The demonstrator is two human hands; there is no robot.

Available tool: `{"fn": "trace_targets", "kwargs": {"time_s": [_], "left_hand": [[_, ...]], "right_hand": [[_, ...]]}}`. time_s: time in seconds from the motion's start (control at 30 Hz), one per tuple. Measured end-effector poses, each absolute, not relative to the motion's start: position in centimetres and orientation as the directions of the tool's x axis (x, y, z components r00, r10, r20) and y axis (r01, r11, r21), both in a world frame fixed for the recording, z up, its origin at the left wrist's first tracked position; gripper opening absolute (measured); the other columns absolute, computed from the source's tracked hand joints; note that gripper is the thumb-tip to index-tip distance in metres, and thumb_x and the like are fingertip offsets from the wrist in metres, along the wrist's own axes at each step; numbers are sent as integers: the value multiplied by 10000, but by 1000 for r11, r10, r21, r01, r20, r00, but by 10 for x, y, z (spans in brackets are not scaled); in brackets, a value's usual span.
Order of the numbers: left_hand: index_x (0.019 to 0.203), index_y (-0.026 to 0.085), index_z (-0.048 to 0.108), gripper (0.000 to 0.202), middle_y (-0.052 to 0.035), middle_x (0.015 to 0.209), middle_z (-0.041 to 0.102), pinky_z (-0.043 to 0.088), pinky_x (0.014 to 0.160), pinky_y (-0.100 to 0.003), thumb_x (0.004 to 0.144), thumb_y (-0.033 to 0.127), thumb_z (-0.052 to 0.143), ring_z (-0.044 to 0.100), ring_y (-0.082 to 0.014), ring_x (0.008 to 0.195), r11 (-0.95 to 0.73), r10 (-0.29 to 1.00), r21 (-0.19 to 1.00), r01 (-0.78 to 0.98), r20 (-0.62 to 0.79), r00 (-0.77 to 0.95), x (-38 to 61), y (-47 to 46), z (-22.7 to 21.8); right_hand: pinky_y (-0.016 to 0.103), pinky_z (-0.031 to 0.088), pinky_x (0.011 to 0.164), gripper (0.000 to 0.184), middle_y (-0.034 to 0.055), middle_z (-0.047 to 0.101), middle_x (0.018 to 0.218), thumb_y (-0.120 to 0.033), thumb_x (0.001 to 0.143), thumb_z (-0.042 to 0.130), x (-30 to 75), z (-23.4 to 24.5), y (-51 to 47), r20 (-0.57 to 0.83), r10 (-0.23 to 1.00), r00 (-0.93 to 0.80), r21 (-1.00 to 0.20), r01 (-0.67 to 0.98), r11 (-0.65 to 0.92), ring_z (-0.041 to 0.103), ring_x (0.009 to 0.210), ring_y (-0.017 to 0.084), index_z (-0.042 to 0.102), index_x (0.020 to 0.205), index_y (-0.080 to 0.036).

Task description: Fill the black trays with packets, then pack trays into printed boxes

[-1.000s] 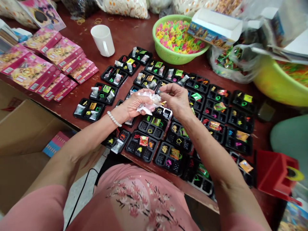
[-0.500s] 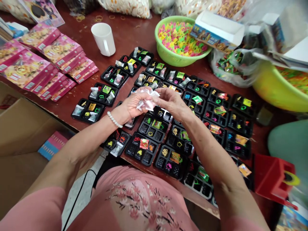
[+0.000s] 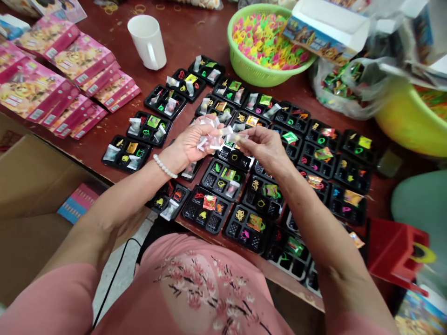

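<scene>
Left hand [image 3: 190, 144] clutches clear packets [image 3: 209, 135]; right hand [image 3: 263, 146] pinches one; pink packs [image 3: 52, 60] barcoded.

The bunch of clear plastic packets [image 3: 209, 135] crumpled in the left hand [image 3: 190, 146] is too tangled to count or to show what lies inside, and the pale sliver [image 3: 234, 137] pinched by the fingers [image 3: 249, 136] of the right hand [image 3: 265, 149] is too small and blurred to tell. Both hands cover parts of the black plastic trays [image 3: 223, 179] beneath them, hiding those compartments. The picture's edges cut off the yellow plastic tub [image 3: 415, 121] and the pink card packs [image 3: 31, 88], while the red plastic object [image 3: 396, 251] is too blurred to name.
</scene>
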State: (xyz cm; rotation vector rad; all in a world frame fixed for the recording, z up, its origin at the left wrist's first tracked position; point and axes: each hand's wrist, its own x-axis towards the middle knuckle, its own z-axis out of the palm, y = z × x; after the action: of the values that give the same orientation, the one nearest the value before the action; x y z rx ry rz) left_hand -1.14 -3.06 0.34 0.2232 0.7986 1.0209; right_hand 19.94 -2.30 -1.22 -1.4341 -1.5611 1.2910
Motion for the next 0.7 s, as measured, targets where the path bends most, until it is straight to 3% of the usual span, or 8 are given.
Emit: {"fn": "trace_targets", "kwargs": {"time_s": [0.1, 0.2, 0.3, 0.37, 0.43, 0.53, 0.6, 0.7], "left_hand": [[993, 210, 574, 436, 59, 788, 626, 302, 377, -118, 674, -83, 628, 506, -24, 418, 509, 842, 521, -685, -467, 270, -18, -31, 3], [998, 214, 568, 455, 47, 802, 643, 280, 373, -108, 655, -79, 628, 600, -60, 487, 504, 846, 539, -675, -464, 261, -23, -34, 3], [1006, 216, 580, 462, 38, 846, 659, 264, 371, -104, 644, -61, 655, 630, -71, 524, 513, 845, 565, -646, -466, 263, -26, -38, 2], [1012, 216, 591, 458, 43, 860, 656, 285, 383, -104, 650, -54, 666, 602, -53, 508, 517, 843, 584, -625, -472, 257, -24, -42, 2], [1017, 218, 600, 459, 48, 854, 649, 316, 399, -110, 654, -53, 673, 574, -41, 493, 511, 848, 604, -612, -471, 243, -18, -47, 3], [1002, 220, 605, 451, 48, 827, 636, 317, 394, -120, 648, -45, 695, 543, -37, 475, 484, 868, 630, -608, -435, 240, -5, -53, 6], [995, 218, 618, 441, 43, 824, 634, 296, 384, -123, 650, -38, 718, 514, -28, 465, 479, 871, 631, -610, -426, 243, 2, -56, 9], [975, 213, 629, 431, 32, 856, 651, 274, 382, -122, 648, -57, 707, 490, -14, 466, 496, 857, 619, -609, -459, 233, 5, -58, 12]], "right_hand": [[308, 458, 664, 204, 47, 741, 816, -317, 855, 719, 211, -15, -21, -119, 962, -245, -847, 531, 31, 599, 706, 159, 789, 967, -162], [343, 475, 752, 203, 66, 761, 850, -277, 894, 671, 211, -16, -21, -158, 937, -312, -687, 716, 122, 638, 784, 198, 813, 970, -153], [377, 498, 836, 240, 100, 771, 965, -263, 920, 664, 201, -11, -26, -105, 943, -316, -595, 780, 195, 666, 867, 228, 810, 1070, -146], [374, 516, 840, 275, 111, 765, 1024, -332, 995, 612, 192, -4, -32, -45, 955, -295, -665, 722, 191, 670, 882, 221, 792, 1105, -155], [337, 523, 749, 384, 95, 757, 1002, -492, 1056, 554, 183, 5, -38, -90, 946, -312, -819, 563, 108, 657, 806, 186, 772, 1100, -180], [285, 489, 608, 470, 55, 731, 910, -652, 933, 722, 176, 15, -45, -174, 915, -364, -952, 301, -62, 613, 696, 141, 755, 1073, -204], [282, 485, 583, 436, 40, 706, 850, -586, 843, 845, 177, 18, -46, -173, 925, -337, -969, 225, -99, 595, 675, 135, 758, 1027, -201], [300, 495, 597, 280, 34, 702, 831, -426, 846, 844, 191, 17, -45, -154, 952, -266, -968, 233, -91, 584, 670, 138, 763, 980, -194]]}}
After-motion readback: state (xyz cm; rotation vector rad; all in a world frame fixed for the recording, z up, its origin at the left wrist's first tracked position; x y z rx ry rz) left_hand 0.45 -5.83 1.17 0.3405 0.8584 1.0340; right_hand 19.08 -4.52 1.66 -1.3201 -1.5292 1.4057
